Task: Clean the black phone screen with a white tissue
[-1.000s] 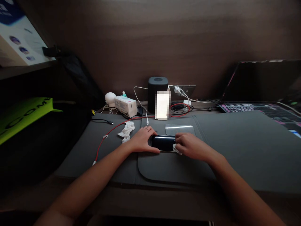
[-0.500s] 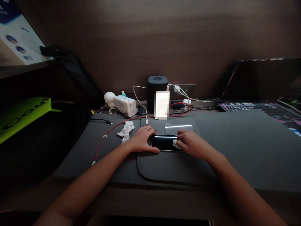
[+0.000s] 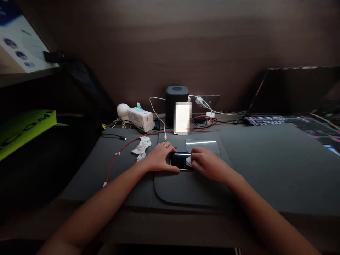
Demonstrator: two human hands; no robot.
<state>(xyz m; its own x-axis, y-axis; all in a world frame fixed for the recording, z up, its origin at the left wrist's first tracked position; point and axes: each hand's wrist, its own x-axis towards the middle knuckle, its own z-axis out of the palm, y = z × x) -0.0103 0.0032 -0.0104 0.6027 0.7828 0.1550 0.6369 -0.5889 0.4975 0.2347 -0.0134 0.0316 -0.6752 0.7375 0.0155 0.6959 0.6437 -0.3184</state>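
A smartphone (image 3: 179, 160) with a dark, glossy screen lies flat on the grey desk mat. My left hand (image 3: 160, 158), a ring on one finger, clasps its left end, thumb along the near edge and fingers at the far edge. Pinched in my right hand (image 3: 203, 161) is a small white tissue (image 3: 188, 161), pressed against the screen; this hand covers the phone's right part. Just beyond the phone rests a clear glass screen protector (image 3: 203, 146). Crumpled tissue (image 3: 142, 148) lies to the left of my left hand.
The grey mat (image 3: 271, 170) spreads under everything. Behind stand a dark speaker (image 3: 170, 106), a small white box (image 3: 140, 119) and a white bulb-shaped object (image 3: 123, 110). A red cable (image 3: 110, 164) curves along the left. An open laptop (image 3: 289, 94) sits at the right.
My right hand has slid left across the phone's screen with the tissue. My left hand keeps its hold on the phone's left end.
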